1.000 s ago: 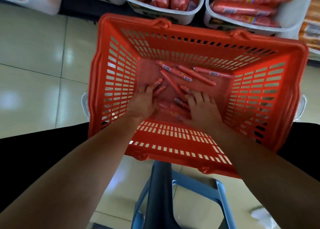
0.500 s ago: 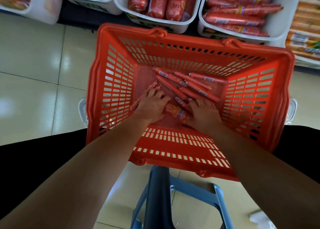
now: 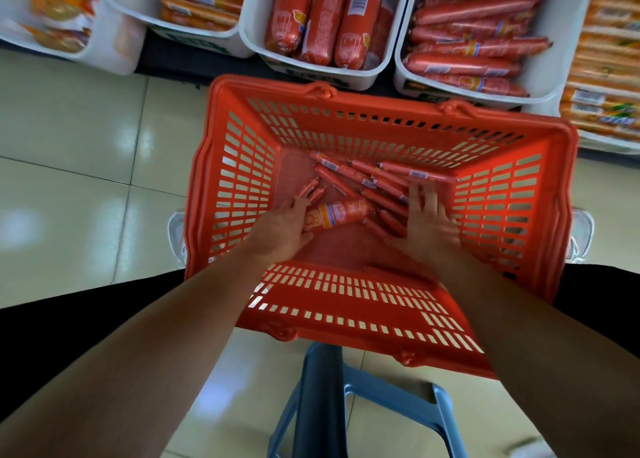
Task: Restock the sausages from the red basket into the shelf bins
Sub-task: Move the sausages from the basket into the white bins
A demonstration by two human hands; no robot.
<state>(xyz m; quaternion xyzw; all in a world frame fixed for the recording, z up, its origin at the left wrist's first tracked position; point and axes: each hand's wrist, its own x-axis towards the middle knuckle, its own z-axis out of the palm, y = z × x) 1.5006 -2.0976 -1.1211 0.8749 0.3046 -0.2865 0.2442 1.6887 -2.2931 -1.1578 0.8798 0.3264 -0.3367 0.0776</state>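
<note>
Both hands down in the red basket (image 3: 239, 194) now. The left hand (image 3: 280, 236) looks curled round the near end of the fat sausage (image 3: 341, 213), gripping it low on the basket floor. The right hand (image 3: 427, 229) is released, fingers straight and spread flat over the thin sausages (image 3: 349, 173) heaped toward the far-right corner. Risks, as I read it: the left grip is at one end only & the casing looks slick, so on the lift it could droop or slide out and drop back in. The right hand isn't gripping anything, so a scoop from there prob. grabs a crossed bundle, w/ strays spilling to the floor tiles. Sorting matters too: the fat ones belong in the middle bin (image 3: 246, 28), the long slim ones next door in the right bin (image 3: 400, 71); a rushed mixed handful means wrong bin. Also the basket seems perched over a blue stool (image 3: 391, 398); I can't tell how firmly, so a hard push down on one side could tip it.
</note>
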